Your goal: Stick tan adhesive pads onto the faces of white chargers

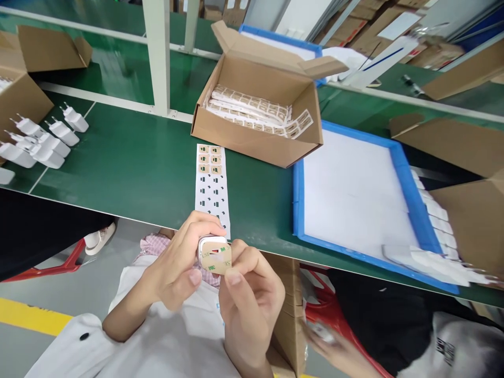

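Note:
My left hand [175,270] is closed around a white charger [211,238], with its rounded-square end turned up toward me. A tan adhesive sticker [216,260] with green print lies over that end. My right hand [252,294] pinches the lower right corner of the sticker between thumb and forefinger. Just beyond my hands, a white backing sheet [210,190] lies on the green table. Several tan stickers remain at its far end, and cut-outs show green along the nearer part. My fingers hide most of the charger's body.
An open cardboard box [252,144] holds sticker sheets [250,105]. White chargers [49,149] stand at the left. To the right lies a blue-rimmed tray [298,199] beside a row of white chargers [439,223]. A co-worker's hand [334,346] holds a blurred white object at lower right.

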`<state>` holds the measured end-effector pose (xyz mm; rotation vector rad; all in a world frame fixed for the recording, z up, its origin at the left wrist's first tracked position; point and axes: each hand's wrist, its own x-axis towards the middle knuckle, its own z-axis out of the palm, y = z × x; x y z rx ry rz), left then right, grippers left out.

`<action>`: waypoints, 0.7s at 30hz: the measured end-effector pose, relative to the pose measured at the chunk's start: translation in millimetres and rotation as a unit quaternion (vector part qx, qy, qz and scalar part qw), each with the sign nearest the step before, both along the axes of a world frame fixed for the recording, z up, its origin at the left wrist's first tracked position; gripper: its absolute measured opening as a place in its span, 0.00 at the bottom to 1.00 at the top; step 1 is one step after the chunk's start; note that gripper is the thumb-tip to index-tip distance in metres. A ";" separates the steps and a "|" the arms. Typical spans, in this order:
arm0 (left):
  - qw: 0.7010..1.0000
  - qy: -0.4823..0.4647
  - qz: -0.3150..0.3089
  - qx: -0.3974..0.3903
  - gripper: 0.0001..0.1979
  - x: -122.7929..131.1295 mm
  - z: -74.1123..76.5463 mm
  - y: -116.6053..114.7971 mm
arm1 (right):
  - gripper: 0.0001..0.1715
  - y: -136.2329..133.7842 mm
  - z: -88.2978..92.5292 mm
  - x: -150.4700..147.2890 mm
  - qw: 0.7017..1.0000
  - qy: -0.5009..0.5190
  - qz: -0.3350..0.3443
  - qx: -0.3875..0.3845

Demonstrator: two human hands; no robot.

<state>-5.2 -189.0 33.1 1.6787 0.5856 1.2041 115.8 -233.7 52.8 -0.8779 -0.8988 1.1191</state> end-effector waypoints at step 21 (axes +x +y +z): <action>1.000 0.008 0.009 -0.029 0.23 0.3 -2.8 1.0 | 0.12 -1.2 -4.8 6.7 1.000 -0.020 0.008 0.012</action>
